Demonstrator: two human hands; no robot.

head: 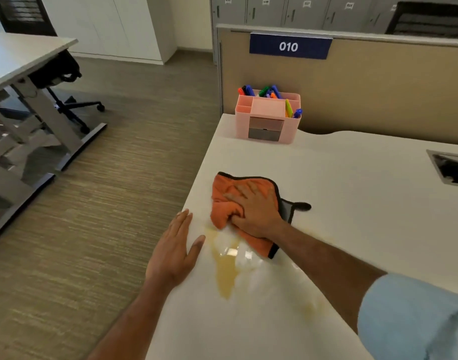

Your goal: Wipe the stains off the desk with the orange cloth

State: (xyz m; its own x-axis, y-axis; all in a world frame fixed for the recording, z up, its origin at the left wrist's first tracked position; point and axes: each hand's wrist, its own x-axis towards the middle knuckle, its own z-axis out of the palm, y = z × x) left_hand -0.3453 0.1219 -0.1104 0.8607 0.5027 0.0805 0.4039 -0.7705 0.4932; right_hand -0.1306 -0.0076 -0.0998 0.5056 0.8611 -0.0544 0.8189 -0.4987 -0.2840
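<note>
An orange cloth (224, 201) with a black border lies bunched on the white desk (352, 203) near its left edge. My right hand (254, 209) presses down on the cloth, thumb curled around a fold of it. Just in front of the cloth spreads a yellowish liquid stain (225, 266), with a fainter smear (311, 307) nearer to me. My left hand (174, 253) rests flat on the desk's left edge, fingers straight, holding nothing, right beside the stain.
A pink organiser (267, 118) full of coloured markers stands at the desk's back left corner against a beige partition (378, 87). A cable opening (451, 170) sits at the right. Left of the desk's edge is carpeted floor, another desk (22, 58) and an office chair (66, 100).
</note>
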